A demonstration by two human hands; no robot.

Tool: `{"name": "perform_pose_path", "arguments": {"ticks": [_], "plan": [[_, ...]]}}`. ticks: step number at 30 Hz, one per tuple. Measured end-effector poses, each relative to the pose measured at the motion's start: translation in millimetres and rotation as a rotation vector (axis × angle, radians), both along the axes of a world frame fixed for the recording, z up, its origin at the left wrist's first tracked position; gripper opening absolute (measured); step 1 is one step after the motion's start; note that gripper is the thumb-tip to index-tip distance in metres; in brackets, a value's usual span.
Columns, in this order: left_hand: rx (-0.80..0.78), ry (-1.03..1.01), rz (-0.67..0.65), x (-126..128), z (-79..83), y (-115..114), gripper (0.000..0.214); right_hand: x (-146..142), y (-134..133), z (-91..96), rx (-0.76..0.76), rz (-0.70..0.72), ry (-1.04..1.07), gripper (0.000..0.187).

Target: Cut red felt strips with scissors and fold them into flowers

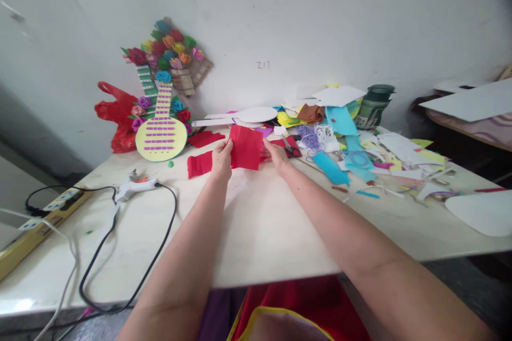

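Note:
A rectangular piece of red crepe paper [247, 147] is held up over the table between my two hands. My left hand [222, 159] pinches its left edge, thumb on the near side. At the right edge, my right hand [277, 155] closes on the paper, its other fingers partly hidden behind. A red crepe strip [200, 164] lies beside my left hand, and another red sheet [206, 139] lies farther back. Scissors [290, 147] with dark handles rest on red material just right of my right hand.
A hot glue gun [136, 186] with a looping black cord lies left, near a yellow power strip [52, 218]. A paper guitar [161, 138] with flowers leans at the back. Paper scraps [408, 152], yarn [310, 137] and a green bottle [374, 107] fill the right.

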State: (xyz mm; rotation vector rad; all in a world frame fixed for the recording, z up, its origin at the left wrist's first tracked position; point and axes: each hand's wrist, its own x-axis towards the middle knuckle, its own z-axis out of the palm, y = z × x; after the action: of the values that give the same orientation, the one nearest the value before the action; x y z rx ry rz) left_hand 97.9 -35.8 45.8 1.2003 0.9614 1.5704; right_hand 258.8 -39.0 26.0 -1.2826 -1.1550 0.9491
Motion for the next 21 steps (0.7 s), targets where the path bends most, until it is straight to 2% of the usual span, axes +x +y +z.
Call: {"name": "perform_pose_path", "arguments": {"ticks": [2, 4, 6, 9, 11, 14, 16, 18, 21], "plan": [[-0.003, -0.075, -0.053, 1, -2.8, 0, 0.028, -10, -1, -0.6, -0.052, 0.129, 0.237, 0.045], [-0.009, -0.08, -0.065, 1, -3.3, -1, 0.029, -16, -3, -2.0, -0.082, 0.207, 0.343, 0.035], [-0.01, -0.027, -0.048, -1, -3.5, 0, 0.032, -19, -2, -4.0, -0.06, 0.195, 0.376, 0.028], [-0.004, 0.136, 0.039, -8, -6.7, 4, 0.04, -18, 4, -7.2, 0.047, 0.094, 0.394, 0.023], [-0.025, 0.355, 0.083, -14, -10.4, 7, 0.045, -14, 9, -8.9, 0.111, 0.024, 0.396, 0.02], [-0.006, 0.882, 0.178, -20, -15.8, 8, 0.036, -5, 16, -11.8, 0.135, -0.07, 0.377, 0.017], [0.026, 1.17, 0.259, -22, -18.6, 7, 0.038, 1, 20, -14.2, 0.132, -0.095, 0.363, 0.017], [0.018, 1.317, 0.305, -22, -20.9, 7, 0.047, 4, 22, -16.2, 0.135, -0.094, 0.355, 0.017], [-0.059, 1.363, 0.328, -22, -23.5, 9, 0.046, 2, 21, -17.2, 0.134, -0.051, 0.364, 0.018]]}}
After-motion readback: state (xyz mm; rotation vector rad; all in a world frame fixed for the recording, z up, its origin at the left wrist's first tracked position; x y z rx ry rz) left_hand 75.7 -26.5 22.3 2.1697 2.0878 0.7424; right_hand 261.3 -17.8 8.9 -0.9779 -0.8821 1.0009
